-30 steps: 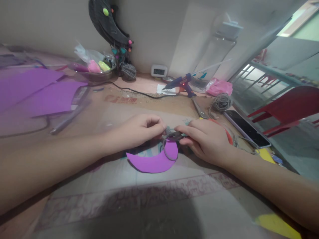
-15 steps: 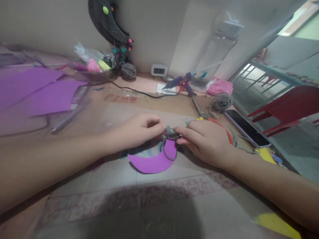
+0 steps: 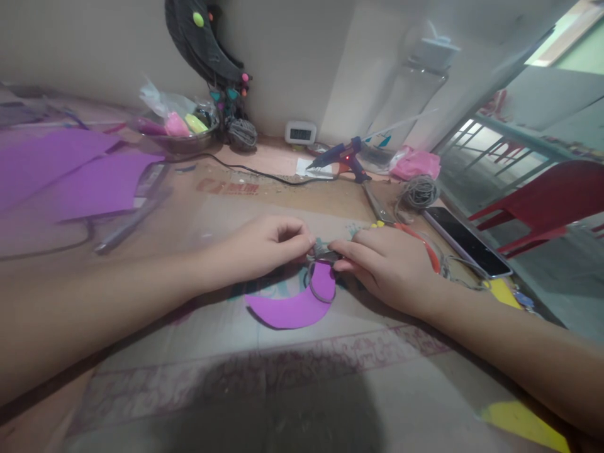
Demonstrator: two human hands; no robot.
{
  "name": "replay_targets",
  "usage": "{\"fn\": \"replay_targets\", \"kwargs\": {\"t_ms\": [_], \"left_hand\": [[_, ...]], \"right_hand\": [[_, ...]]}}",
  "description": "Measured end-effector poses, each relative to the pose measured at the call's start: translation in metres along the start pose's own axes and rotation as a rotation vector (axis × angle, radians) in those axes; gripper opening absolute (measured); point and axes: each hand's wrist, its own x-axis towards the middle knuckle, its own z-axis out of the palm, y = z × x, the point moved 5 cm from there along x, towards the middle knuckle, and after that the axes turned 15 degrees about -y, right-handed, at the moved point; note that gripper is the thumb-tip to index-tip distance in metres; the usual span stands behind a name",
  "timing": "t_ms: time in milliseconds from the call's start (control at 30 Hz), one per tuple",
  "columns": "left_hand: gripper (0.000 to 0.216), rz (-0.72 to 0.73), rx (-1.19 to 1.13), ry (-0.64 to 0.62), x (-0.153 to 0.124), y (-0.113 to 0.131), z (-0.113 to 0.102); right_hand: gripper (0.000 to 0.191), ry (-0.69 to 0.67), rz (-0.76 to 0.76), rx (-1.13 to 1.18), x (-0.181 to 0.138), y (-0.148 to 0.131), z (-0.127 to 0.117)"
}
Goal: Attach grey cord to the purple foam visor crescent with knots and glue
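A purple crescent cutout [image 3: 287, 313] of paper or foam lies over the cardboard, its upper end wrapped in grey yarn. One loop of the grey yarn [image 3: 323, 299] hangs loosely across the crescent just below the wrapping. My left hand [image 3: 278, 242] is closed, thumb and forefinger pinched on the yarn at the left of the wrapped end. At the other side, my right hand [image 3: 387, 264] pinches the crescent's wrapped tip between fingers and thumb. The fingertips partly hide the tip and the strand.
Behind the hands are a blue glue gun [image 3: 337, 157], scissors [image 3: 377, 204] with orange handles, a grey yarn ball [image 3: 419, 192] and a phone [image 3: 467, 242]. Purple sheets [image 3: 99, 182] lie left. A metal bowl [image 3: 184, 143] and small digital clock [image 3: 301, 133] stand by the wall.
The crescent's left tip and the hanging yarn loop have shifted very slightly to the right. Both hands keep nearly the same pose and place.
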Motion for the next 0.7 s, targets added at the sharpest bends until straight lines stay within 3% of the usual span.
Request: {"fn": "replay_targets", "kwargs": {"t_ms": [133, 267, 700], "left_hand": [[0.033, -0.022, -0.036, -0.008, -0.001, -0.002, 0.001], [0.033, -0.025, -0.064, -0.013, 0.000, -0.003, 0.002], [0.034, -0.007, -0.034, -0.011, 0.000, -0.001, 0.001]], "right_hand": [[0.037, -0.035, 0.066, 0.232, 0.001, 0.008, 0.000], [0.034, 0.019, 0.162, 0.411, 0.000, 0.019, 0.000], [0.025, 0.003, 0.109, 0.489, 0.001, 0.017, 0.001]]}}
